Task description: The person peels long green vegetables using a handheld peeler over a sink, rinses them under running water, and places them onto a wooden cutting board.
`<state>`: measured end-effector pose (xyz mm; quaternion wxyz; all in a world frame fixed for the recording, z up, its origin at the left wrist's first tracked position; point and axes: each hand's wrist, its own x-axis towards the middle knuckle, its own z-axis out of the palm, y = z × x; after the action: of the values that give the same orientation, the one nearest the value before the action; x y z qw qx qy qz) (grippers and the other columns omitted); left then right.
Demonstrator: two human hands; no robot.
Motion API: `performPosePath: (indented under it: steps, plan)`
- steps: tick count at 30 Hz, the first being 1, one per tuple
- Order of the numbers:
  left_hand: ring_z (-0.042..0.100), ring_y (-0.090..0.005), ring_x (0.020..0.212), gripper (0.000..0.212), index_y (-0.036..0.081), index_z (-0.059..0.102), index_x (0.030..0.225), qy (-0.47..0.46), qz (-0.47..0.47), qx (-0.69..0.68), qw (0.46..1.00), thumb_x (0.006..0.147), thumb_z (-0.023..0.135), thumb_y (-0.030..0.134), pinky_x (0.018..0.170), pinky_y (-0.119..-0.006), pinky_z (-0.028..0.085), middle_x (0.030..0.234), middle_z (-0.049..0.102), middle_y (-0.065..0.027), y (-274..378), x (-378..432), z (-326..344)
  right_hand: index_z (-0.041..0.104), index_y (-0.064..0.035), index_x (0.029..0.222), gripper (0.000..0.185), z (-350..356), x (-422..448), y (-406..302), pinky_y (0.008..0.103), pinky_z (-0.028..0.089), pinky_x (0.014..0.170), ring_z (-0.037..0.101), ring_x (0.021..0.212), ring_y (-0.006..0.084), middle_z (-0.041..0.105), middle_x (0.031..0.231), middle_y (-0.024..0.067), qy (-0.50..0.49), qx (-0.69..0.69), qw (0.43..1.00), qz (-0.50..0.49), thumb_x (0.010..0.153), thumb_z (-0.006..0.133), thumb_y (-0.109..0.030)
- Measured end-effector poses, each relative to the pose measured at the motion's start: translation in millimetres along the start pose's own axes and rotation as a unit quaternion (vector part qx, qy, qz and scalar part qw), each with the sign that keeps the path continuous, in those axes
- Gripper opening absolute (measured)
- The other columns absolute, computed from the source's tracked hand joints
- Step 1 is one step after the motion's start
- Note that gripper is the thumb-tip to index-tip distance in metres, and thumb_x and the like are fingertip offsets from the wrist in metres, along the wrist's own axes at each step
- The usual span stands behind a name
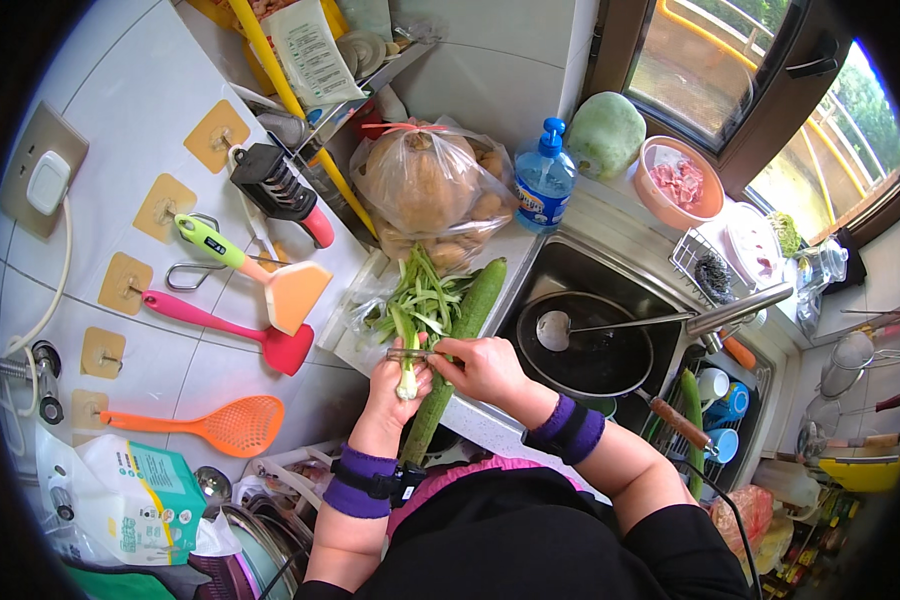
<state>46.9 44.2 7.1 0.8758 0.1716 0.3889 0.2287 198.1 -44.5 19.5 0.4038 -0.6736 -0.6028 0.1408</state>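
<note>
My left hand [390,386] cups a slim, pale green vegetable [406,384], apparently partly peeled, with its whitish end towards me. With bent fingers, my right hand [487,366] grips a peeler [408,354], which lies across that vegetable. Just beyond my hands, a heap of green peelings [424,289] rests on clear plastic on the counter. A long green gourd [484,296] slants past the heap and beneath my right hand, its near end reaching close to my body. My fingers hide part of the peeler and of the gourd.
A plastic bag [427,187] of round produce stands behind the peelings, beside a blue soap bottle [544,180]. To the right, the sink [551,262] holds a wok [585,367] and a ladle [553,331]. Utensils, including a pink spatula [285,349], hang on the left wall.
</note>
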Motion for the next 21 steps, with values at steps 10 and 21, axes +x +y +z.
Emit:
performPosePath:
  steps: [10, 21]
  plan:
    - [0.037, -0.0098, 0.052, 0.029, 0.005, 0.05, 0.096, -0.02, -0.044, 0.015, 0.999, 0.102, 0.033, 0.028, 0.04, -0.021, 0.027, 0.067, 0.04, -0.0011, -2.4, 12.6, -5.6, 0.068, -0.0134, 0.084, 0.023, 4.9, 11.4, 27.9, 0.0427, 0.05, 0.053, 0.063, 0.059, 0.032, 0.063, 0.063, 0.0112, -0.015, -0.027, 0.999, 0.037, 0.085, 0.062, -0.036]
    - [0.034, -0.0085, 0.052, 0.03, 0.006, 0.046, 0.086, -0.071, -0.091, -0.04, 0.993, 0.102, 0.035, 0.029, 0.038, -0.019, 0.025, 0.069, 0.039, -0.0012, -5.9, 25.2, -25.2, 0.068, -0.0135, 0.083, 0.023, 21.4, 4.3, 33.6, 0.0428, 0.05, 0.052, 0.063, 0.058, 0.0323, 0.063, 0.063, 0.0111, -0.02, -0.038, 0.998, 0.047, 0.085, 0.062, -0.036]
